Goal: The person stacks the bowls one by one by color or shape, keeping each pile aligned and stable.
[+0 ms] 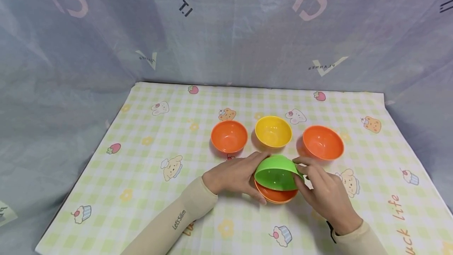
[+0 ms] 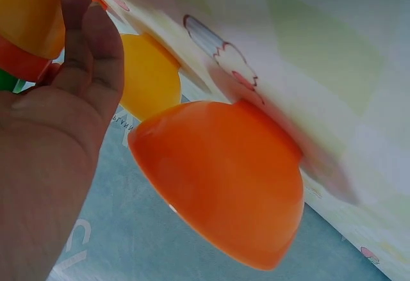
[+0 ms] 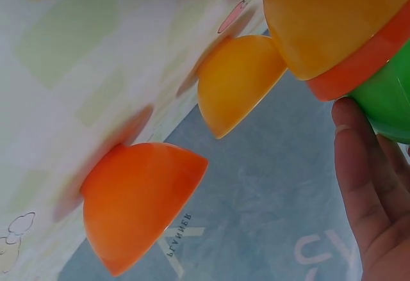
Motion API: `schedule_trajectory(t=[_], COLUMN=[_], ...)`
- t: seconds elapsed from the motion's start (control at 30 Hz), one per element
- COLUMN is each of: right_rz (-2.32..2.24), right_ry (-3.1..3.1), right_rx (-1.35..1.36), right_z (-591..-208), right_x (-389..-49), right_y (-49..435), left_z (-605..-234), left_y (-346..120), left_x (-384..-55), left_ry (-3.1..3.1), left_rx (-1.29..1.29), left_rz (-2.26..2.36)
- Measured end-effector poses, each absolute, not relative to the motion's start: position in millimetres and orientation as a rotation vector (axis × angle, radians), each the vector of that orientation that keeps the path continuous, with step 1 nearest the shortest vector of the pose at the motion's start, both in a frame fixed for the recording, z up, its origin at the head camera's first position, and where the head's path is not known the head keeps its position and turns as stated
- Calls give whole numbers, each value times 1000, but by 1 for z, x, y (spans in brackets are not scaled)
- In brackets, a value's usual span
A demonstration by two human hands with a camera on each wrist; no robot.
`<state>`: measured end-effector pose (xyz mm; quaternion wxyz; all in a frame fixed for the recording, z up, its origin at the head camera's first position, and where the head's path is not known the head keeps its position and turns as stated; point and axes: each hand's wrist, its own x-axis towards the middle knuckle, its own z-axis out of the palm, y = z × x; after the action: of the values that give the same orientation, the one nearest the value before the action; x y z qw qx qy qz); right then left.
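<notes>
My right hand point(image 1: 323, 190) pinches the rim of a green bowl point(image 1: 277, 172), thumb at the opening and fingers along the outside. Tilted, with its hollow facing me, the green bowl overlaps an orange bowl point(image 1: 276, 196) below it. That orange bowl is nested in a yellow bowl point(image 3: 333, 18), whose wall shows in both wrist views. Round the left side of this stack my left hand point(image 1: 237, 174) is spread, holding it with the thumb at the near side and fingers at the far side. The green bowl's far fingertip contact is partly hidden.
Behind the hands, three bowls stand upright in a row: an orange bowl point(image 1: 229, 137) on the left, a yellow bowl point(image 1: 273, 132) in the middle and another orange bowl point(image 1: 323, 143) on the right. A checked tablecloth point(image 1: 141, 192) covers the table; a grey-blue curtain point(image 1: 230, 30) hangs behind.
</notes>
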<state>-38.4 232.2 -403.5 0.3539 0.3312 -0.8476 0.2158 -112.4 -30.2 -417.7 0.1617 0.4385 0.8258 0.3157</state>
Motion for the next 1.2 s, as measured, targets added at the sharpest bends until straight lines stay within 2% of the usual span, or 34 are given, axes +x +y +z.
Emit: schedule_trajectory(t=[1.2], right_rz=[525], right_ry=[-2430], right_rx=[749], right_z=[-409], right_x=[-34], right_y=[245], left_z=[-422], left_y=[-33], left_x=[-113], left_ry=[2255], left_rx=[1270], left_rz=[1015])
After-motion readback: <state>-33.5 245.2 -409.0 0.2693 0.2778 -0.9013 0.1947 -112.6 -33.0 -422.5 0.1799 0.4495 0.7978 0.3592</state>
